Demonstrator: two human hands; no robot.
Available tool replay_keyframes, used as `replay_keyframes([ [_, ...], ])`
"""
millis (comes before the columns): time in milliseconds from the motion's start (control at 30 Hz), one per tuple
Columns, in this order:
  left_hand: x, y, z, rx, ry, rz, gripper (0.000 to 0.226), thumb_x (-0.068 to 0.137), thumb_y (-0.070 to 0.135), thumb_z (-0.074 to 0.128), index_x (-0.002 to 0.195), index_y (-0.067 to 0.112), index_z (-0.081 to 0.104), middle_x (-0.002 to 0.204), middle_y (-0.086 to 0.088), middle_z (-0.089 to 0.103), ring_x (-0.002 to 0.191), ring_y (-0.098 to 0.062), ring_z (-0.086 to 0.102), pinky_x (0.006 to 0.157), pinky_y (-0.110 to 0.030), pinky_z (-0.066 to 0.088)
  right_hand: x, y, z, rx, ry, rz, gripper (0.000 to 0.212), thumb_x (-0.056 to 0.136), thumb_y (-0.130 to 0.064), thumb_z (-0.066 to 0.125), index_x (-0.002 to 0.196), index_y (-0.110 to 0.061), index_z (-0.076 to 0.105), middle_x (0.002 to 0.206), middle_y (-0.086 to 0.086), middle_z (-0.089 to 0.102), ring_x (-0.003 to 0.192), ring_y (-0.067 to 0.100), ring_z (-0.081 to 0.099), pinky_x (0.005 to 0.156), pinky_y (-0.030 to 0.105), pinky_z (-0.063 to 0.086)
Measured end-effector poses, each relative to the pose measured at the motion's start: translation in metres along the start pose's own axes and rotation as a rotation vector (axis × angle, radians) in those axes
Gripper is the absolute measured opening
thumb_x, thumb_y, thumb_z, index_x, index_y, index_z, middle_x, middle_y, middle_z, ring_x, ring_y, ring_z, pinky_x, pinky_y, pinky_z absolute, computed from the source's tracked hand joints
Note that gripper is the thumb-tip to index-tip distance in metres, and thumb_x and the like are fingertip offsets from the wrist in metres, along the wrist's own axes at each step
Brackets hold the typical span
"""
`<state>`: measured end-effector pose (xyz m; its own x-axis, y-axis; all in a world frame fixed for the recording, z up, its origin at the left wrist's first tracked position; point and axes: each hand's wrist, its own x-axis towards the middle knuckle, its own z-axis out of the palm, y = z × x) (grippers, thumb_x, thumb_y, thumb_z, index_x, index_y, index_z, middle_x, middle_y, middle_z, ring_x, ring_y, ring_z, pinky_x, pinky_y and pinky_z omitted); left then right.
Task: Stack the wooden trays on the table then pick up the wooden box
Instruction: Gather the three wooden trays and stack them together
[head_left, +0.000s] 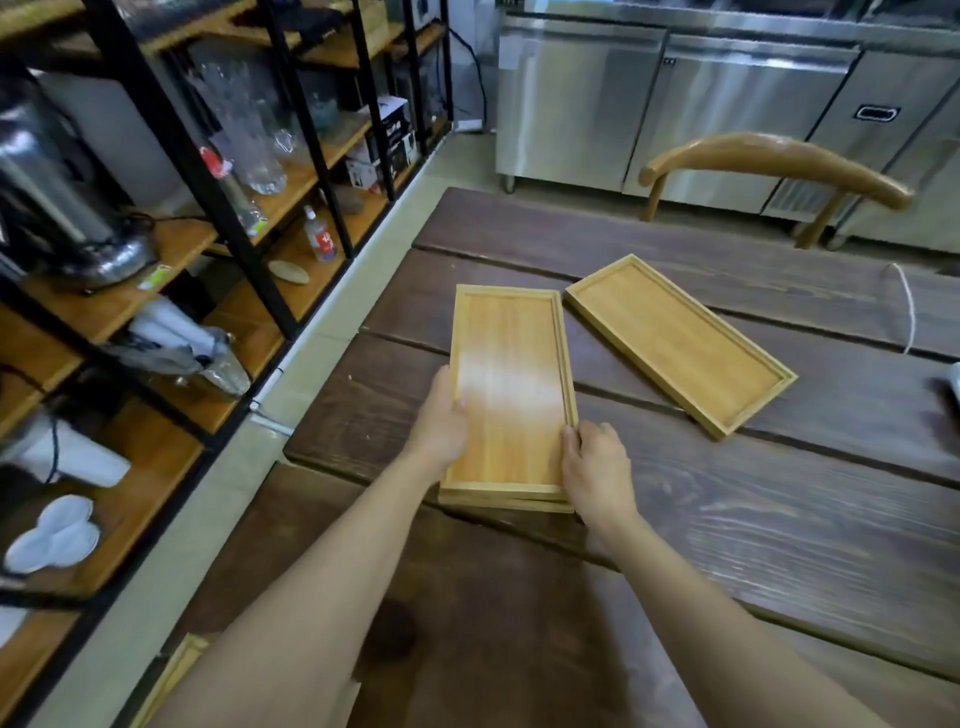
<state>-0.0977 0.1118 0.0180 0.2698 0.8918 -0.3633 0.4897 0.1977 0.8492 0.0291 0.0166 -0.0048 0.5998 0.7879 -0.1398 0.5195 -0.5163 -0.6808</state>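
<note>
head view: my left hand and right hand clasp the tray stack at frame centre; the loose tray lies right of it on the desk, slanting toward lower right, nearer my right hand.

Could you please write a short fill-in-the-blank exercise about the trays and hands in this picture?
1. The top tray is gripped by ____ hands, the left hand and the right hand.
2. Beneath it, at the near end, the edge of another ____ shows.
3. The separate tray lies to the ____ of the held one.
4. Everything rests on a dark wooden ____.

Answers: both; tray; right; table
</note>
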Motion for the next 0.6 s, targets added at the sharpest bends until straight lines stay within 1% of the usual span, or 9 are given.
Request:
replay_keyframes([
  [33, 0.000, -0.002, 0.000, 0.003, -0.007, -0.004, 0.041, 0.103, 0.011, 0.029, 0.141, 0.023, 0.035, 0.137, -0.003, 0.049, 0.124, -0.025, 0.047, 0.093, -0.036, 0.040, -0.001, 0.002, 0.002, 0.011, -0.012, 0.009, 0.036, 0.098, -0.026, 0.033, 0.105, 0.000, 0.057, 0.107, 0.013, 0.050, 0.091, 0.029, 0.054, 0.075, 0.031, 0.036],
  [100, 0.000, -0.006, 0.000, 0.001, -0.012, -0.021, 0.042, 0.103, 0.011, 0.030, 0.143, 0.022, 0.033, 0.139, -0.003, 0.048, 0.125, -0.024, 0.046, 0.094, -0.036, 0.039, -0.001, 0.003, 0.005, 0.018, -0.033, 0.017, 0.036, 0.098, -0.027, 0.034, 0.109, -0.001, 0.056, 0.115, 0.013, 0.046, 0.087, 0.024, 0.052, 0.078, 0.031, 0.039],
  [233, 0.001, -0.011, -0.002, -0.013, -0.017, -0.058, 0.046, 0.103, 0.012, 0.034, 0.147, 0.021, 0.028, 0.145, -0.004, 0.045, 0.133, -0.025, 0.042, 0.106, -0.042, 0.038, 0.002, 0.004, 0.009, -0.017, -0.041, 0.009, 0.032, 0.097, -0.025, 0.040, 0.117, -0.004, 0.053, 0.120, 0.012, 0.047, 0.098, 0.026, 0.056, 0.085, 0.034, 0.045],
  [333, 0.001, -0.010, -0.002, -0.015, -0.013, -0.058, 0.048, 0.102, 0.013, 0.039, 0.147, 0.020, 0.028, 0.146, -0.005, 0.044, 0.134, -0.026, 0.042, 0.107, -0.044, 0.038, 0.004, 0.007, 0.009, -0.031, -0.042, 0.002, 0.034, 0.096, -0.028, 0.041, 0.121, -0.007, 0.051, 0.121, 0.009, 0.050, 0.100, 0.024, 0.057, 0.087, 0.036, 0.047],
  [400, 0.000, -0.009, -0.003, -0.010, -0.001, -0.063, 0.048, 0.100, 0.014, 0.043, 0.146, 0.018, 0.031, 0.144, -0.006, 0.047, 0.132, -0.026, 0.045, 0.104, -0.043, 0.040, 0.006, 0.011, 0.006, -0.046, -0.014, 0.006, 0.037, 0.095, -0.032, 0.042, 0.122, -0.009, 0.051, 0.124, 0.008, 0.050, 0.101, 0.023, 0.058, 0.087, 0.038, 0.048],
  [500, 0.002, -0.009, -0.008, 0.025, 0.007, -0.092, 0.046, 0.098, 0.014, 0.049, 0.142, 0.014, 0.037, 0.141, -0.008, 0.050, 0.128, -0.026, 0.048, 0.100, -0.041, 0.042, 0.018, 0.021, -0.007, -0.080, 0.085, 0.017, 0.038, 0.093, -0.029, 0.046, 0.126, -0.009, 0.050, 0.127, 0.008, 0.051, 0.107, 0.023, 0.057, 0.091, 0.038, 0.048],
  [600, 0.010, -0.004, -0.014, 0.120, 0.005, -0.120, 0.045, 0.096, 0.018, 0.052, 0.140, 0.013, 0.041, 0.140, -0.008, 0.049, 0.125, -0.028, 0.050, 0.098, -0.041, 0.043, 0.036, 0.039, -0.032, -0.262, 0.138, -0.007, 0.037, 0.092, -0.021, 0.047, 0.126, -0.006, 0.050, 0.126, 0.014, 0.052, 0.112, 0.031, 0.053, 0.096, 0.044, 0.044],
])
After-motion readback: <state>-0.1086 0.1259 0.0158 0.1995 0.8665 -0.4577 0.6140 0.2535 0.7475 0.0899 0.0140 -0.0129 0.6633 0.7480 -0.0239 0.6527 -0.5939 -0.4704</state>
